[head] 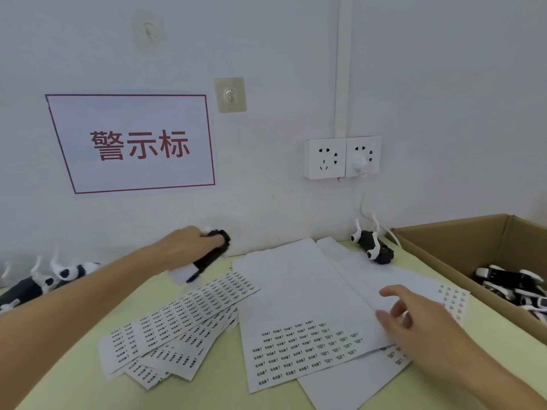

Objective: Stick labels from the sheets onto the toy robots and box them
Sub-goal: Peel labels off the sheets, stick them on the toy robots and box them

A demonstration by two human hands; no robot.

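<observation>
My left hand [189, 242] grips a black-and-white toy robot [207, 258], blurred, above the far part of the table. My right hand [414, 315] hovers open over the right edge of a large label sheet [296, 306] that is partly peeled, with rows of labels on its lower half. Another sheet [370, 270] lies under and beside it. Narrow label strips [183, 321] lie fanned out at the left. One toy robot [371, 247] lies on its back near the wall. More robots [38, 282] lie at the far left. The cardboard box [444, 247] at the right holds several robots [515, 285].
The table [74, 365] is pale green and ends at a white wall. On the wall are a red-framed sign [133, 143], an adhesive hook [231, 94] and a double socket [342, 157] with a white cable plugged in that drops behind the box.
</observation>
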